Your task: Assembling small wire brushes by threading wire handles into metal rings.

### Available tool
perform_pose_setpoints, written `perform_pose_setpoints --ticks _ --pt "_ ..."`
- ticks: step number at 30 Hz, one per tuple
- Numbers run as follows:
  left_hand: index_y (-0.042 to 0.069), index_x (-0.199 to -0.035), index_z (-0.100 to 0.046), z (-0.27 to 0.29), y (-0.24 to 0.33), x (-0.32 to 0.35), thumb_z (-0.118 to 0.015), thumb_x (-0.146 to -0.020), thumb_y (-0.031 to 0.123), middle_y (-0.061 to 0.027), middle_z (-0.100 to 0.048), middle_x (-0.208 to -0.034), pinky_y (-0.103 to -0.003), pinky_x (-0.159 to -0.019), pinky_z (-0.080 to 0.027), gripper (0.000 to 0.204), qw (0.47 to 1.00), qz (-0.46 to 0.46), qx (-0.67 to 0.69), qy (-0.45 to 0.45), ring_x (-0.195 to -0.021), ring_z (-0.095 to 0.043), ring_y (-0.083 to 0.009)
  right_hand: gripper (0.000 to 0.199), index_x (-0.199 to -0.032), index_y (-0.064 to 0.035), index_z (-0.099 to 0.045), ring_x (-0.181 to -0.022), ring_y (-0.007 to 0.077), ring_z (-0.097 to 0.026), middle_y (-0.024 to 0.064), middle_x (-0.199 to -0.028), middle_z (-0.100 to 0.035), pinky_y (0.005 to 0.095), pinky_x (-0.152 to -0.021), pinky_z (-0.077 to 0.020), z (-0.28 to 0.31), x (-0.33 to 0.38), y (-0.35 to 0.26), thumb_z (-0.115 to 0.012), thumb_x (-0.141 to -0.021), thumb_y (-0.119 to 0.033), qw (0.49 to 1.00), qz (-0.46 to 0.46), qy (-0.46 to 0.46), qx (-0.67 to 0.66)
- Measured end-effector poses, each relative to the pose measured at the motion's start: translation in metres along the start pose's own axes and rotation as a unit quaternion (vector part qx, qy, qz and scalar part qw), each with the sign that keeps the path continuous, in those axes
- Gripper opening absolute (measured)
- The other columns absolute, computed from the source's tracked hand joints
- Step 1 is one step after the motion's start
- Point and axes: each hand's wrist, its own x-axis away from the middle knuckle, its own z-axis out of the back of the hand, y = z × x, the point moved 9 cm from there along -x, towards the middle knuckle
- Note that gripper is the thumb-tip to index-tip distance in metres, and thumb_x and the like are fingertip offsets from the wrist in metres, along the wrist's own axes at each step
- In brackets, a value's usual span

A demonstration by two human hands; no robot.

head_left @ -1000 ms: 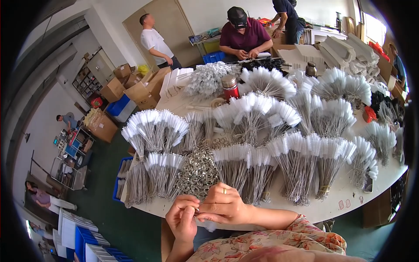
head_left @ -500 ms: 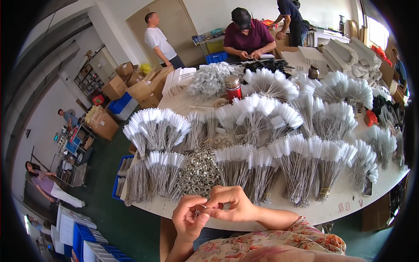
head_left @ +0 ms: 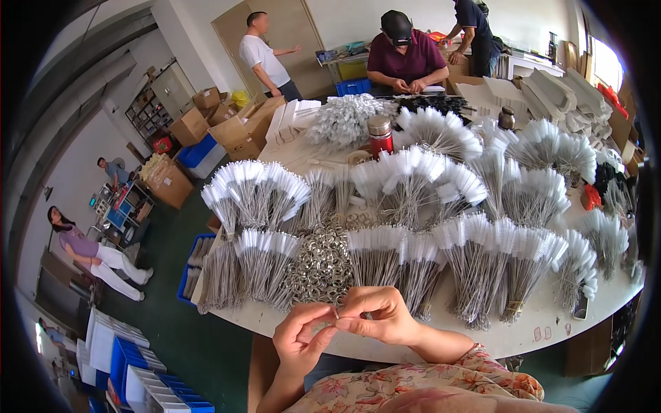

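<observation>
A small metal piece (head_left: 337, 313) is pinched between the left hand (head_left: 299, 336) and right hand (head_left: 381, 316), apparently for steadiness. Metal rings (head_left: 321, 267) are heaped just beyond, presumably for easy reach.

The left hand (head_left: 301, 337) and right hand (head_left: 380, 316) are pinching, fingertips together; the left forearm (head_left: 284, 387) is standing steeper than the right forearm (head_left: 444, 345).
</observation>
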Motion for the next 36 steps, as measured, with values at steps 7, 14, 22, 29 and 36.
perform_pose_setpoints --ticks 7,14,22,29,36 --pt "-0.004 -0.104 -0.057 -0.002 0.010 -0.001 -0.072 -0.075 0.006 -0.0162 -0.060 -0.102 -0.031 -0.076 -0.049 0.034 0.995 -0.076 -0.070 -0.007 -0.090 -0.060 -0.0218 0.010 -0.087 -0.0032 -0.069 -0.061 0.0078 -0.049 0.0029 -0.072 -0.058 0.0233 -0.054 -0.0399 -0.005 0.001 -0.004 -0.068 -0.077 -0.006 1.000 -0.011 -0.016 0.010" --pt "-0.003 -0.102 -0.059 -0.001 0.012 0.001 -0.070 -0.076 0.007 -0.0163 -0.062 -0.099 -0.032 -0.076 -0.050 0.030 0.994 -0.084 -0.067 0.018 -0.089 -0.062 -0.0231 0.009 -0.085 -0.0016 -0.068 -0.063 0.0093 -0.049 0.0036 -0.073 -0.059 0.0243 -0.057 -0.0395 -0.008 0.002 -0.003 -0.068 -0.079 -0.007 0.999 -0.031 -0.042 0.015" --pt "-0.001 -0.100 -0.061 -0.002 0.018 0.001 -0.070 -0.074 0.004 -0.0151 -0.064 -0.094 -0.036 -0.078 -0.051 0.028 0.982 -0.119 -0.147 0.008 -0.088 -0.064 -0.0271 0.011 -0.089 -0.0019 -0.067 -0.072 0.0091 -0.052 0.0029 -0.077 -0.060 0.0246 -0.067 -0.0415 -0.013 0.003 0.009 -0.067 -0.080 -0.009 0.992 -0.073 -0.061 -0.082" --pt "-0.001 -0.104 -0.056 -0.006 0.024 0.004 -0.068 -0.075 0.002 -0.0140 -0.059 -0.093 -0.040 -0.080 -0.050 0.032 0.969 -0.159 -0.191 -0.006 -0.084 -0.060 -0.0239 0.015 -0.093 -0.0034 -0.068 -0.073 0.0077 -0.050 0.0014 -0.080 -0.061 0.0227 -0.066 -0.0396 -0.019 0.006 0.024 -0.068 -0.079 -0.009 0.975 -0.137 -0.063 -0.161" --pt "-0.001 -0.107 -0.055 -0.004 0.027 0.005 -0.067 -0.076 0.004 -0.0137 -0.057 -0.095 -0.043 -0.082 -0.049 0.034 0.962 -0.178 -0.207 0.015 -0.081 -0.059 -0.0212 0.019 -0.094 -0.0099 -0.069 -0.069 0.0105 -0.048 -0.0020 -0.077 -0.059 0.0290 -0.075 -0.0344 -0.014 -0.002 -0.007 -0.071 -0.075 -0.011 0.995 0.049 -0.065 0.066"
